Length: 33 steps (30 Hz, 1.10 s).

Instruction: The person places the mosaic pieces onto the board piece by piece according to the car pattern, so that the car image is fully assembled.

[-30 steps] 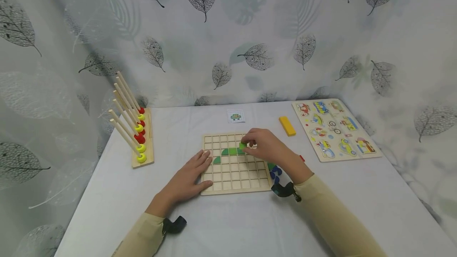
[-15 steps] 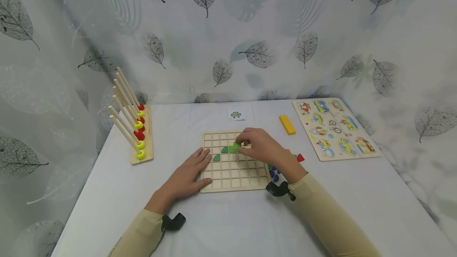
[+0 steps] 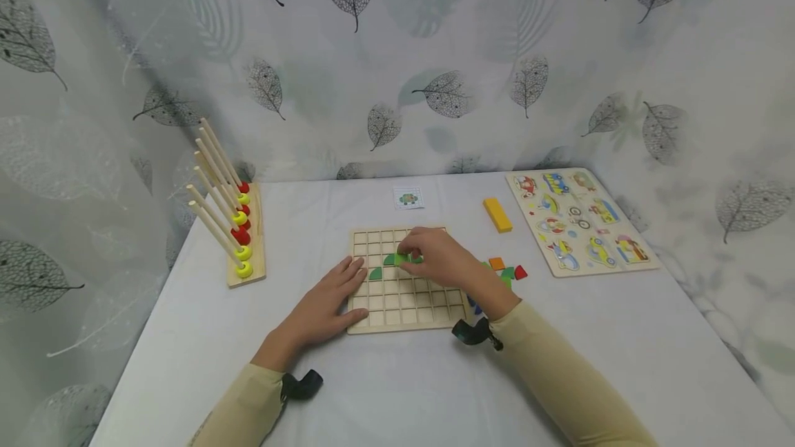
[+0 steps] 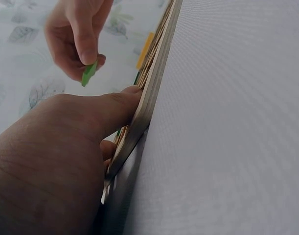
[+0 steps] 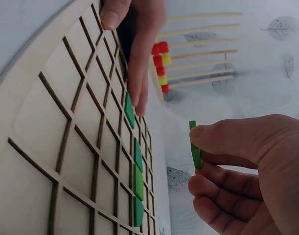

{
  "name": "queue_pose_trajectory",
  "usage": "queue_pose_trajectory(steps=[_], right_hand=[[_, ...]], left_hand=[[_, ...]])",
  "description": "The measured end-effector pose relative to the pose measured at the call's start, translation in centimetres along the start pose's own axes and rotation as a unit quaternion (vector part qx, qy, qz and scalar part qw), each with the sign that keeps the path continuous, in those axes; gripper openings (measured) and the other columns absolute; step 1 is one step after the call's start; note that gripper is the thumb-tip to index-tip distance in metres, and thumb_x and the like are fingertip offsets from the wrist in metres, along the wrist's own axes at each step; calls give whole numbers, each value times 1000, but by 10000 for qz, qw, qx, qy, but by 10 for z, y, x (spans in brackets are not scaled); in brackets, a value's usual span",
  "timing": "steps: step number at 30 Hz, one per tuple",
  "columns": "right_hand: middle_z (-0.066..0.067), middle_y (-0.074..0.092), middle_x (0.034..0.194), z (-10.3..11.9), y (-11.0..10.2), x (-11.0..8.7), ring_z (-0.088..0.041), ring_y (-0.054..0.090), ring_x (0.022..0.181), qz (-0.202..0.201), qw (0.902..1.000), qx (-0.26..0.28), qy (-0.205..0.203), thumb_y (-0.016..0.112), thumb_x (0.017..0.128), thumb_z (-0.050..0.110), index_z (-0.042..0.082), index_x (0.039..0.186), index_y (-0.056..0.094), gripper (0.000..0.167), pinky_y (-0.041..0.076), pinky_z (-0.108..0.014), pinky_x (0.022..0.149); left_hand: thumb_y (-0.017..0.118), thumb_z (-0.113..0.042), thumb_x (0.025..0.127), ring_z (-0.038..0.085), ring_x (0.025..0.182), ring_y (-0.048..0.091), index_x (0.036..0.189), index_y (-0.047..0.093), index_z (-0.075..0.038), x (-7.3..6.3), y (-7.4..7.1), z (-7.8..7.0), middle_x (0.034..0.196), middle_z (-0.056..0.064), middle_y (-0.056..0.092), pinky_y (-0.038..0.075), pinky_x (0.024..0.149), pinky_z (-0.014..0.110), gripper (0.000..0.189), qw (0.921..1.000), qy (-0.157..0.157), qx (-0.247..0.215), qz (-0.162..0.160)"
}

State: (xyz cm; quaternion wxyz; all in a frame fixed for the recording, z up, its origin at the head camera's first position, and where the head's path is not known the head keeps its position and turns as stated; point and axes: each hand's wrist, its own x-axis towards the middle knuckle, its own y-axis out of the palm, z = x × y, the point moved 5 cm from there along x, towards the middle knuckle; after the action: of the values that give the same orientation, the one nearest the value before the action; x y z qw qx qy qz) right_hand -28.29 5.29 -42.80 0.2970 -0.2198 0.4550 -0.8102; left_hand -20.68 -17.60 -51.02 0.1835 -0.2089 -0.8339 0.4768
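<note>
A wooden grid board [image 3: 397, 302] lies on the white table. My left hand [image 3: 329, 302] rests along its left edge with fingers spread, its thumb [image 4: 122, 100] lying on the rim. Above the board, my right hand [image 3: 441, 259] pinches a light green tile [image 5: 195, 147] between thumb and fingertips; the tile is held on edge, apart from the grid. A dark green quarter-round tile [image 3: 375, 274] sits in a cell near my left fingertips. One row farther back, a light green square tile [image 5: 138, 182] lies between two dark green tiles, partly hidden in the head view.
Loose coloured tiles [image 3: 507, 272] lie right of the board, partly behind my right forearm. Behind the board is a small pattern card [image 3: 408, 198]. A yellow block [image 3: 497, 215] and picture puzzle [image 3: 580, 223] are at the right; a peg stand [image 3: 254, 254] with rings is at the left.
My right hand has moved left over the board, carrying the light green tile. More loose tiles now show beyond the forearm. My left hand has stayed on the board's edge.
</note>
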Motion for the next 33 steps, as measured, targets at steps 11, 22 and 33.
queue_pose_trajectory(steps=[11, 22, 33], right_hand=[[1, 72, 108, 3, 17, 4, -16, 67, 95, -48, 9999, 19, 103, 84, 97, 16, 10, 118, 81, 22, 58, -32, 83], [1, 71, 106, -1, 31, 11, -14, 64, 92, -34, 9999, -108, 59, 85, 97, 16, 10, 116, 82, 21, 56, -32, 83], [1, 71, 108, -7, 47, 17, -12, 61, 91, 148, 9992, -361, 36, 83, 99, 18, 10, 117, 82, 20, 55, -31, 83]], left_hand=[[67, -53, 104, 30, 166, 14, 168, 39, -7, -1, 2, -1, 179, 6, 25, 27, 128, 58, 84, 10000, 29, 25, -27], [68, -51, 104, 30, 166, 14, 168, 39, -6, 1, -4, -2, 178, 6, 25, 27, 128, 57, 84, 10000, 56, 5, -18], [68, -51, 103, 32, 165, 16, 167, 40, -5, 0, -3, -2, 178, 8, 27, 28, 127, 58, 83, 9999, 74, -3, -82]])
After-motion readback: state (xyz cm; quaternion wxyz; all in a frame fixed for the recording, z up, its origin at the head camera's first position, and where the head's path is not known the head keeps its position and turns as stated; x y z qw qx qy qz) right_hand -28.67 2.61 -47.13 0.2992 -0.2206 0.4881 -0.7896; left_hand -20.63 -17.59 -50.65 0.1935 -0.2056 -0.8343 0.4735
